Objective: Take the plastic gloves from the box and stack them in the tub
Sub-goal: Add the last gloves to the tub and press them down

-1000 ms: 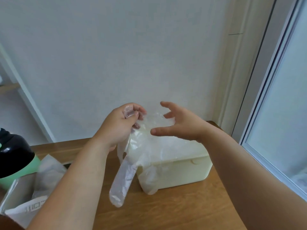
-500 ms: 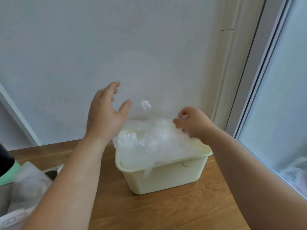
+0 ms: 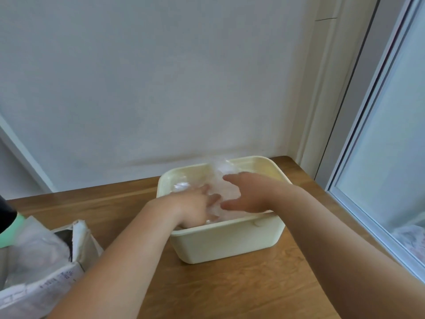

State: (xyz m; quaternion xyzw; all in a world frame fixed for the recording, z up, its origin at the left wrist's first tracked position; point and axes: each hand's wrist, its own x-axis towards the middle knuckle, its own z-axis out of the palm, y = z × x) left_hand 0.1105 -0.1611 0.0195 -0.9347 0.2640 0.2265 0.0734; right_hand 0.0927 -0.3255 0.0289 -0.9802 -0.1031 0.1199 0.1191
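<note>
Gloves, likely light, limp, slippery film, are lying under the left grip and right grip. Both are pressing flat-fingered, clasping nothing, into the tub. Pinching one cuff is probably working best.

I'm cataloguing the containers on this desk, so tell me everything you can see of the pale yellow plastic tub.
The pale yellow plastic tub is rectangular with rounded corners, a rolled rim and a small bump under its near rim. It stands upright and lidless on the wooden table, close to the white wall. Crumpled clear plastic gloves lie inside it, and the left hand and right hand press down on them.
</note>
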